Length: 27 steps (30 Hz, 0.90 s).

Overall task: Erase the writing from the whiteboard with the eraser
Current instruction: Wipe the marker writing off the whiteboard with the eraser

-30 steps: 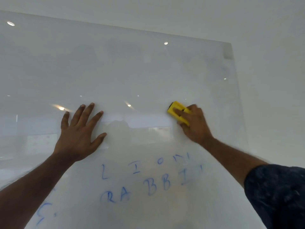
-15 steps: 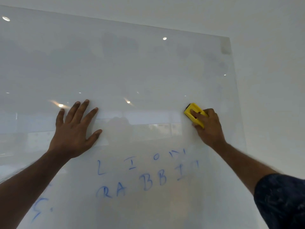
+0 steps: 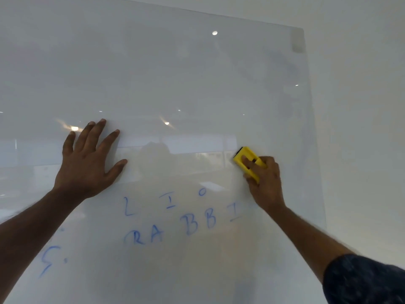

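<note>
I see left hand (image 3: 87,163) flat on whiteboard (image 3: 197,84), fingers spread | right hand (image 3: 266,185) fingers clamped on yellow eraser (image 3: 247,160), pressed near board's right edge | blue writing (image 3: 171,218) below, toward bottom edge

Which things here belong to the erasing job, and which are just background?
Job: whiteboard; yellow eraser in right hand; blue writing; left hand flat on the board.

Background: wall; light reflections.
</note>
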{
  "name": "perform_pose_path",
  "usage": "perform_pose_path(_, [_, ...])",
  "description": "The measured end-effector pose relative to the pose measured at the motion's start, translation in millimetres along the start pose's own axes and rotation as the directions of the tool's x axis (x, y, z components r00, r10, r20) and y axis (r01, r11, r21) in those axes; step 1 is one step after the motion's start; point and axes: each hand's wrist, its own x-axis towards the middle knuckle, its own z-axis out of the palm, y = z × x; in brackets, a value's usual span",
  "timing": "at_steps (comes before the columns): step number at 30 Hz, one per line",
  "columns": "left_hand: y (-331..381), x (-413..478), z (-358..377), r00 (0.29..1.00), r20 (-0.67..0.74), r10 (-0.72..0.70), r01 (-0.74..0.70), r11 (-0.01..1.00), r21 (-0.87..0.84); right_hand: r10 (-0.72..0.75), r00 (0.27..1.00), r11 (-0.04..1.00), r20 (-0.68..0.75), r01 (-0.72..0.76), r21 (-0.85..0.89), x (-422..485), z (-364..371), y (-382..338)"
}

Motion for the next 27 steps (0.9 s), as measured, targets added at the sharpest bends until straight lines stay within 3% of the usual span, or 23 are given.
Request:
perform_pose_path(4, [1,-4,-1,1.0,0.012,0.005,-0.005,1.0,0.007,-0.262,0.952,0.964,0.161,0.251,0.085,-99,19,-15])
perform_pose_path(7, [2,-2,-1,1.0,0.011,-0.006,0.006,1.0,0.001,-0.384,0.894,0.919,0.231,0.394,0.004,-93,4,3])
perform_pose_path(8, [3,-3,0,1.0,0.012,-0.009,0.009,1.0,0.003,-0.36,0.914,0.926,0.188,0.374,-0.048,-78,-3,13])
perform_pose_path(10, [3,-7,1,1.0,0.012,-0.019,0.019,1.0,0.004,-0.167,0.983,0.974,0.07,0.176,-0.143,-40,-19,32])
perform_pose_path(12, [6,-10,5,1.0,0.012,-0.009,0.009,1.0,0.009,0.038,0.998,0.988,0.045,-0.031,-0.15,-26,-27,39])
perform_pose_path(13, [7,-12,6,1.0,0.012,-0.007,0.007,1.0,0.008,0.071,0.997,0.988,0.036,-0.065,-0.14,-33,-24,35])
perform_pose_path(16, [7,-14,9,1.0,-0.004,-0.01,0.01,1.0,0.005,-0.006,0.999,0.994,0.049,0.011,-0.107,-89,-2,15])
perform_pose_path(18, [7,-13,10,1.0,-0.007,0.0,0.0,1.0,0.011,-0.096,0.986,0.992,0.14,0.106,-0.064,-129,5,3])
perform_pose_path(21, [11,-7,11,1.0,-0.012,0.005,-0.004,1.0,0.02,-0.182,0.964,0.978,0.194,0.197,-0.061,-121,-1,5])
perform_pose_path(27, [16,1,10,1.0,-0.007,0.014,-0.014,1.0,-0.002,0.126,0.992,0.984,-0.029,-0.128,-0.125,-22,-12,5])
